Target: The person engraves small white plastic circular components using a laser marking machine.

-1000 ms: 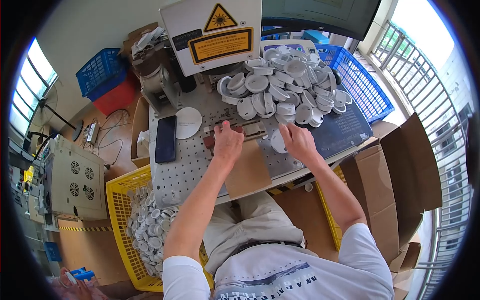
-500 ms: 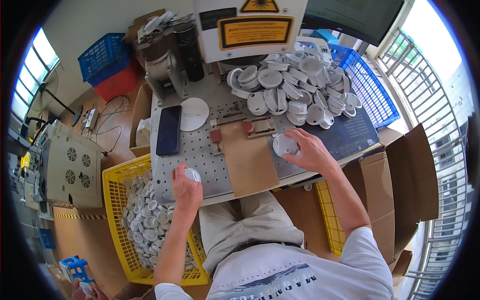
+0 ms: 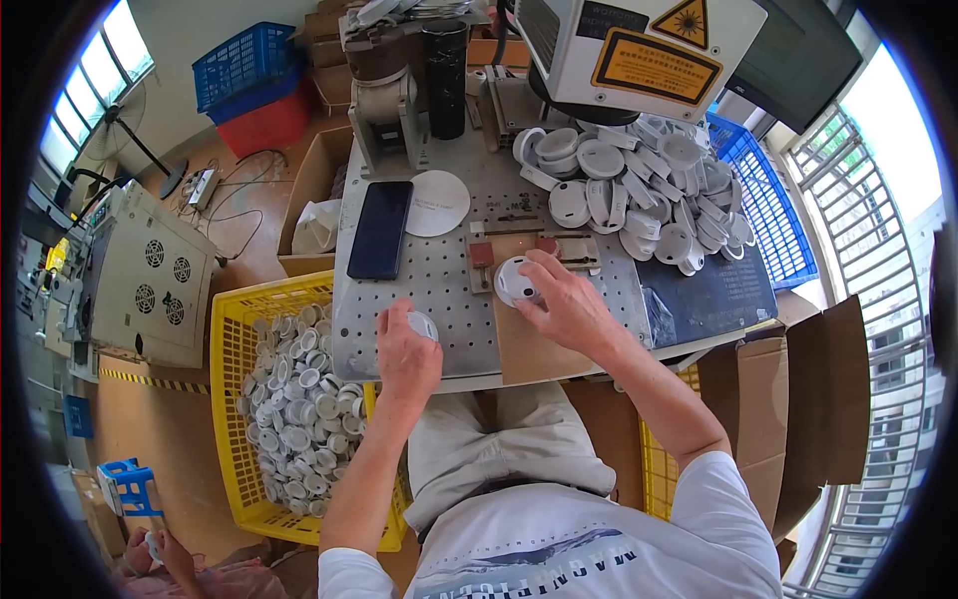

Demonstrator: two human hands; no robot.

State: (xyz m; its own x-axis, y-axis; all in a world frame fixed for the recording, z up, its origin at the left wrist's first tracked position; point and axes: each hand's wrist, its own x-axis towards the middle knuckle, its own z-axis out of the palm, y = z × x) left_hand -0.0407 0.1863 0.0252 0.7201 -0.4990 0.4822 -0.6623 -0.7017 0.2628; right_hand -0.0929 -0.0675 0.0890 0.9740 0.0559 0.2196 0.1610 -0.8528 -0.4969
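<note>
My right hand [image 3: 571,307] grips a round white plastic cover [image 3: 514,281] with small dark holes. It is over the upper left part of a brown cardboard strip [image 3: 534,349], just below a metal fixture with red blocks [image 3: 481,256]. My left hand [image 3: 407,361] is closed around another white plastic cover [image 3: 423,325] near the front edge of the perforated metal table [image 3: 449,285]. The fingers partly hide both covers. A heap of similar white covers [image 3: 639,185] lies at the back right.
A phone [image 3: 380,230] and a white disc [image 3: 437,204] lie at the back left. The marking machine head [image 3: 639,50] overhangs the table. A yellow basket of small white parts [image 3: 299,419] stands at lower left, a blue basket [image 3: 763,220] behind the heap. Another person's hands [image 3: 160,554] show at bottom left.
My right hand has carried its cover left, from the bare table beside the cardboard strip to over the strip by the fixture. My left hand still holds its cover. The camera view has shifted.
</note>
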